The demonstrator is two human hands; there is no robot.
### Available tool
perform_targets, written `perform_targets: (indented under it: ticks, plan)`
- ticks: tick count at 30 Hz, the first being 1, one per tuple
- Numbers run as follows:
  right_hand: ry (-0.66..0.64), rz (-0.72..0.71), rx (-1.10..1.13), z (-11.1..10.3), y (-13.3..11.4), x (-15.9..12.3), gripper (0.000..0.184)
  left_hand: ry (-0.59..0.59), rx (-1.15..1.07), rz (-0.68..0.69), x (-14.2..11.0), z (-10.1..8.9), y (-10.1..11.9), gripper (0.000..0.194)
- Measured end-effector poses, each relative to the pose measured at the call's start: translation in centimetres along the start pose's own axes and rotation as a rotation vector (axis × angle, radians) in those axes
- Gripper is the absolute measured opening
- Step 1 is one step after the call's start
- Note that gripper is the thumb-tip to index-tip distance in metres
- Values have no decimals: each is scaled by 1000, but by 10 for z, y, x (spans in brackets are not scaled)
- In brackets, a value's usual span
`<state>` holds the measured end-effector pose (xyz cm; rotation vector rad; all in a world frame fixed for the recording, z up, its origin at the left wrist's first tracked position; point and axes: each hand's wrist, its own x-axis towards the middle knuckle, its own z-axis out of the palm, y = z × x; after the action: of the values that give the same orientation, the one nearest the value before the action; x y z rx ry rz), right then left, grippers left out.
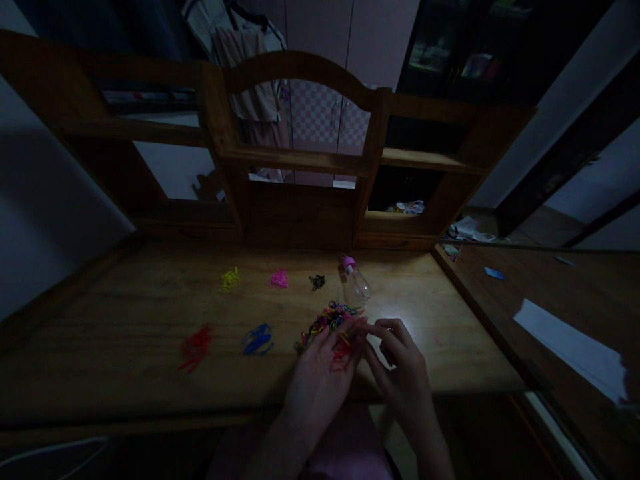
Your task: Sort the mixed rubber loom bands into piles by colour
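Red bands (pixel 341 361) lie in the left hand (pixel 324 373), palm up, loosely cupped around them beside the mixed pile (pixel 327 319); the right hand (pixel 397 357) bends alongside, thumb and forefinger nearly together, hold unclear.

A room in a home, dim, most likely a bedroom or study.
The furniture is domestic: a wooden desk (pixel 125 380) carries, along its far edge, an open shelf unit (pixel 300 158) with a curved top rail and small drawers (pixel 395 243) at its foot. Beyond that edge stands a pale wardrobe (pixel 317 33) with checkered panels (pixel 313 113), and clothes (pixel 247 73) hang beside it. A dark cabinet (pixel 465 40), seemingly glass-fronted, stands beyond the far right corner. Past the right edge, a second wooden surface (pixel 500 310) bears loose white paper (pixel 571 348). Plain pale walls (pixel 45 167) and a pink-capped clear bottle (pixel 357 285) near the desk's far edge also suit a household.
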<state>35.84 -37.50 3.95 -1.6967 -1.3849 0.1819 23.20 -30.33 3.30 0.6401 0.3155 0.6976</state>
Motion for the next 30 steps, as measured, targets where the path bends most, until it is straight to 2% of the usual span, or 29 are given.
perform_targets:
  ticks: [4,9,13,20,26,30]
  plan:
    - [-63,-2,-107,3,8,1,27,47,-186,-82,2,-3,-7,40]
    - [-156,-46,-92,5,9,3,26,74,-315,-146,5,-10,-14,42]
    - [-149,-111,-95,5,11,4,22,42,-277,-156,4,-12,-12,42]
    - [-151,-135,-222,7,6,5,14,7,-222,-168,2,-7,-8,41]
    - [-228,-45,-362,11,3,4,10,135,-307,-115,4,-10,-18,34]
    - [-310,-55,-332,12,1,10,11,146,-371,-115,2,-16,-18,32]
